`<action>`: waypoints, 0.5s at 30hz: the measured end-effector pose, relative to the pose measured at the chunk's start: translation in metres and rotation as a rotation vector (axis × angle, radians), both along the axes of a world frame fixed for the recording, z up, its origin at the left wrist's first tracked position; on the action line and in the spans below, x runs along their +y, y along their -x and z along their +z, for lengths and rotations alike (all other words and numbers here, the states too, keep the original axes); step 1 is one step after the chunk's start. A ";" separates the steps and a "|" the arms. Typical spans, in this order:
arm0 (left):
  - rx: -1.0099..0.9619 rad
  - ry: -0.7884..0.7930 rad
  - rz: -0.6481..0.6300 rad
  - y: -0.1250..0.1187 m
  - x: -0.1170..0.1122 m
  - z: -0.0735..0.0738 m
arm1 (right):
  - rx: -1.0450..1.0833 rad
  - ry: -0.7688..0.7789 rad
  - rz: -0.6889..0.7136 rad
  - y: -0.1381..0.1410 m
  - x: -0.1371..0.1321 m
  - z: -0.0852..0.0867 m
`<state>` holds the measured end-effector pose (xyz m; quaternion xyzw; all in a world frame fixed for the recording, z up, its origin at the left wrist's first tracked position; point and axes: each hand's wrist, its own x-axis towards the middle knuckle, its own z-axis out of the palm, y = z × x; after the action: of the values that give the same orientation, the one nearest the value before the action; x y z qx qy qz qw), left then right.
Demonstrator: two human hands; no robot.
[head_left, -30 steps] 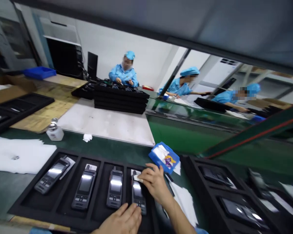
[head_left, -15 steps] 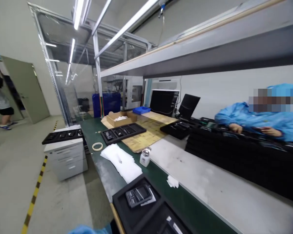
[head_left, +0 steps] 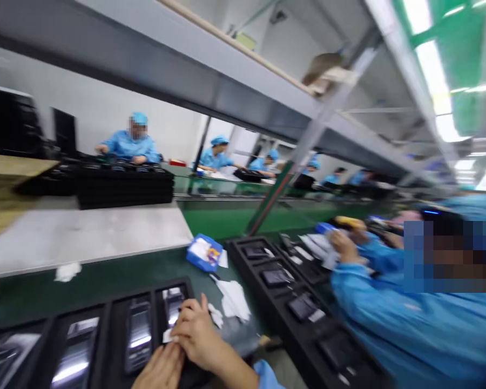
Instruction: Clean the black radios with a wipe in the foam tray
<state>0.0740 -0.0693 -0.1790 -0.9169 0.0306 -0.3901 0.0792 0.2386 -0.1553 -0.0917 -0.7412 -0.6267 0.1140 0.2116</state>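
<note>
Both of my hands meet at the right-end compartment of a black foam tray (head_left: 108, 302). My right hand (head_left: 198, 335) has bent fingers closed at a small white slip (head_left: 168, 336), its thumb raised. Flat and stretched out, my left hand (head_left: 162, 367) lies just below, its fingertips against the right fingers. In that compartment a dark, shiny handheld device (head_left: 173, 302) shows above my fingers; its lower part is hidden. A similar glossy device (head_left: 139, 332) lies one compartment to the left, and another device (head_left: 76, 351) beyond that.
A blue box (head_left: 204, 253) and white wipes (head_left: 233, 300) lie behind my hands. To the right stands a second black tray (head_left: 285, 297) with several devices, beside a co-worker in a blue sleeve (head_left: 389, 319). A slanted metal post (head_left: 283, 178) holds the overhead shelf.
The view has swung right, from the room's left side and door to the line of co-workers. My hands, out of view before, now appear at the tray.
</note>
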 end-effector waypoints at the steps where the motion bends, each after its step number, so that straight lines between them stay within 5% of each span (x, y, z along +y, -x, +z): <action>1: -0.016 0.001 -0.036 -0.003 0.001 -0.004 | 0.010 -0.014 -0.031 0.000 -0.002 0.000; 3: 0.010 0.029 -0.047 -0.003 0.005 -0.011 | -0.032 -0.104 -0.154 -0.008 -0.009 0.001; 9: 0.050 0.115 -0.033 0.004 0.007 -0.015 | -0.180 -0.378 -0.807 -0.082 -0.064 0.000; 15: 0.099 0.106 -0.050 0.010 -0.001 0.008 | -0.201 -0.274 -0.920 -0.114 -0.082 -0.006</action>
<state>0.0639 -0.0701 -0.1711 -0.9369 0.0365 -0.3473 0.0192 0.3530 -0.2372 -0.0978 -0.9139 -0.2609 -0.1468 0.2742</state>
